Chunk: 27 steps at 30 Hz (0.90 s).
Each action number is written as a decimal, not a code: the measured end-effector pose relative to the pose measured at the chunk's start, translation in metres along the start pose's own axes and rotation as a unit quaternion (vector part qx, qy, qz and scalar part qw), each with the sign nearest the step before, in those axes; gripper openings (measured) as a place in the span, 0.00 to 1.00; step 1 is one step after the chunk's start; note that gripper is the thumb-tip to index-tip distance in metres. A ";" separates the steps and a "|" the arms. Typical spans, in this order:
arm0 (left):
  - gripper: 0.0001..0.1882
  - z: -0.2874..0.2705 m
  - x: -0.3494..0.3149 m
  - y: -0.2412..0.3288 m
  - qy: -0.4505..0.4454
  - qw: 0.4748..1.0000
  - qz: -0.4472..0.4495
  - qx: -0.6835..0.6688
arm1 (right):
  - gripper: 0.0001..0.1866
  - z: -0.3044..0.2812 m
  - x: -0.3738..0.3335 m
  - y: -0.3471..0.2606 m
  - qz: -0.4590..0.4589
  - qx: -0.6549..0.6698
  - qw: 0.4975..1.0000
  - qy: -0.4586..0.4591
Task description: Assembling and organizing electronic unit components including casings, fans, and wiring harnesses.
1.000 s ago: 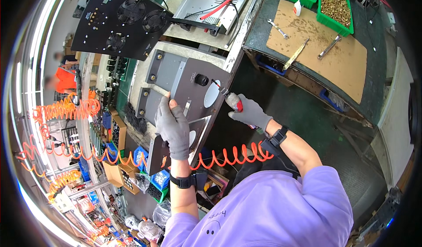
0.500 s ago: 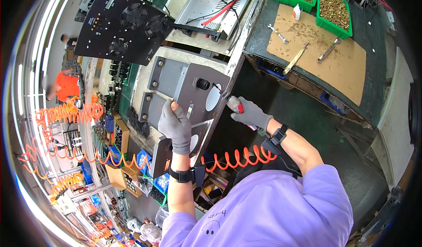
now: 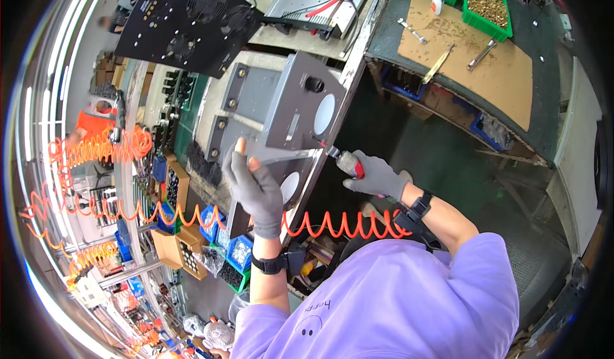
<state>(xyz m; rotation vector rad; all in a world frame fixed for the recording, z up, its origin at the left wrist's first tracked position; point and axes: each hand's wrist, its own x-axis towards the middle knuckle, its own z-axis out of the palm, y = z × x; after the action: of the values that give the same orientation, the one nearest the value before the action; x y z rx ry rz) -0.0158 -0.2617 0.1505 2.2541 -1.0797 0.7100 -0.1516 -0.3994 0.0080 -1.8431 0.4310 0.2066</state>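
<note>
Plainly, the right hand (image 3: 378, 179) curled its fingers round the driver (image 3: 347, 163), the grey panel (image 3: 295, 100) just beyond them; holding it square seemed wise. The left hand (image 3: 259, 196) kept parted fingers.

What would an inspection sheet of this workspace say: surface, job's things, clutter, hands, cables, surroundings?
Surface: pale bench beneath a dark grey metal panel.
Job's things: red-and-grey hand tool, tip close to the panel's edge; contact unclear.
Clutter: cardboard sheet bearing a wrench, a silver tool and a white bottle; green bin of brass-coloured pieces.
Hands: gloved right hand grips the tool; gloved left hand half open, nothing seen in it.
Cables: orange coiled hoses; red cable over a silver housing.
Surroundings: black fan panel; person in orange.
</note>
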 end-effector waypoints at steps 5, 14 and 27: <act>0.15 -0.052 -0.022 -0.030 -0.021 0.992 -0.007 0.122 | 0.29 0.039 -0.013 -0.013 -0.034 -0.045 0.995 -0.081; 0.15 -0.060 -0.049 -0.061 -0.143 0.983 -0.082 0.080 | 0.30 0.085 -0.003 -0.010 -0.019 -0.059 0.996 -0.057; 0.13 -0.057 -0.049 -0.060 -0.162 0.975 -0.093 0.124 | 0.32 0.106 0.003 -0.013 -0.002 -0.050 0.998 -0.037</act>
<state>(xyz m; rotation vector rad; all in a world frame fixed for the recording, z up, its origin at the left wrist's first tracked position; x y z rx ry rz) -0.0064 -0.1659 0.1446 2.7147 -0.9440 0.4277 -0.1361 -0.2960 -0.0151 -1.9277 0.3714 0.2970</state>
